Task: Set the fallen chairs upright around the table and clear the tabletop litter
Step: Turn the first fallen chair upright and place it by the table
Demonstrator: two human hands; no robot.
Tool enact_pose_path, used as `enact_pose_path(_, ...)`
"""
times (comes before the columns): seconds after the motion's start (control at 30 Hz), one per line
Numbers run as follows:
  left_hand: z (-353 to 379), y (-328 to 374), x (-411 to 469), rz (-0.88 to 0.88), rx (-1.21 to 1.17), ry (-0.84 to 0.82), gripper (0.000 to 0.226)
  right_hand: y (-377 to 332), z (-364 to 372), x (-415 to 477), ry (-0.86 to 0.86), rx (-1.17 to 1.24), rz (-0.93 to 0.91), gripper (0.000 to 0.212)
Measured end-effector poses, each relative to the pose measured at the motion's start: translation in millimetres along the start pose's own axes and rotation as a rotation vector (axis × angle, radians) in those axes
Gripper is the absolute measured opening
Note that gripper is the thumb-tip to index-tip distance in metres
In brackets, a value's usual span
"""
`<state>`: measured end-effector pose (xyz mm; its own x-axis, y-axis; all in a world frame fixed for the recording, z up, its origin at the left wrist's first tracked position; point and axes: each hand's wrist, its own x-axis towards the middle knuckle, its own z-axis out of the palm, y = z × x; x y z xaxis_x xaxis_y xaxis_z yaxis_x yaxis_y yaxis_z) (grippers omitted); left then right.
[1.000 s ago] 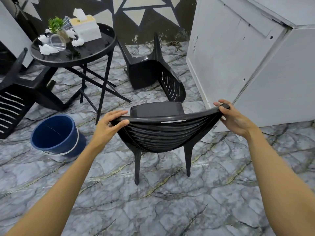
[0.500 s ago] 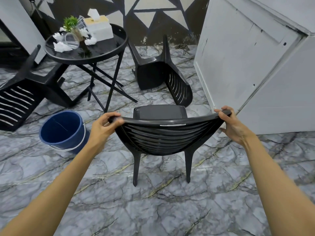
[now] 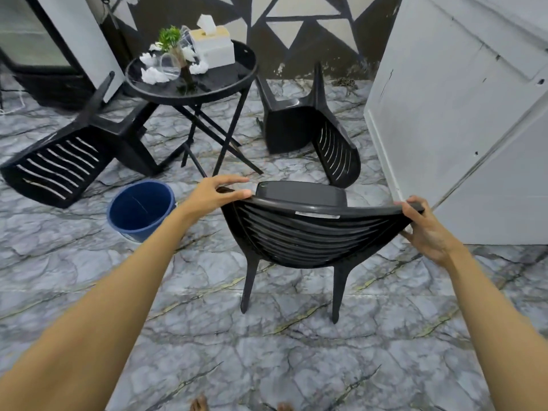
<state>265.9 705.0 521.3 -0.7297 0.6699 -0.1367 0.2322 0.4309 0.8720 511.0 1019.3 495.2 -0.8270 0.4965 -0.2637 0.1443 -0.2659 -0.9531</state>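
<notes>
A black plastic chair point(image 3: 308, 235) stands upright on its legs in front of me, its back towards me. My left hand point(image 3: 213, 192) rests on the left end of its backrest with the fingers loosening. My right hand point(image 3: 427, 229) grips the right end. Two more black chairs lie fallen: one point(image 3: 68, 155) left of the round black table point(image 3: 237, 75), one point(image 3: 311, 129) to its right. On the table lie crumpled white tissues point(image 3: 152, 74), a tipped clear glass point(image 3: 170, 66), a small green plant point(image 3: 172, 40) and a white tissue box point(image 3: 213, 47).
A blue bucket point(image 3: 139, 209) stands on the marble floor left of the upright chair. A tall white cabinet point(image 3: 462, 114) is close on the right. A dark patterned wall is behind the table, and a glass-fronted unit point(image 3: 35, 40) at far left.
The view has shifted so the table and fallen chairs sit nearer the centre. The upright chair stays on its legs. My left hand's fingers have lifted partly off the backrest.
</notes>
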Motion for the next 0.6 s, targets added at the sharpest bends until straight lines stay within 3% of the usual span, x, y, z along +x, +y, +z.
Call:
enact_pose_path(0.1, 6.7, -11.3, -4.6, -0.009, -0.127, 0.021, 0.02, 3.9, -4.7, -0.5, -0.008, 0.019, 0.004, 0.073)
enact_pose_path(0.2, 3.7, -22.6, -7.0, -0.05, -0.284, 0.001, 0.035, 5.4, -8.8, 2.5, -0.034, 0.031, 0.018, 0.076)
enact_pose_path(0.3, 5.6, -37.7, -8.7, -0.076, -0.399, -0.005, 0.044, 9.2, -12.0, 4.2, -0.054, 0.044, 0.018, 0.053)
enact_pose_path(0.43, 14.6, -43.6, -10.1, -0.028, -0.429, 0.14, 0.024, 12.7, -14.0, 8.6, -0.082, 0.031, 0.019, 0.066)
enact_pose_path(0.53, 11.7, -46.6, -18.5, -0.014, -0.423, 0.208, 0.023, 12.8, -10.7, 13.2, -0.079, 0.05, 0.018, 0.035)
enact_pose_path(0.6, 8.4, -50.3, -28.2, -0.015, -0.41, 0.243, 0.023, 13.3, -5.4, 19.5, -0.106, 0.033, 0.024, 0.057)
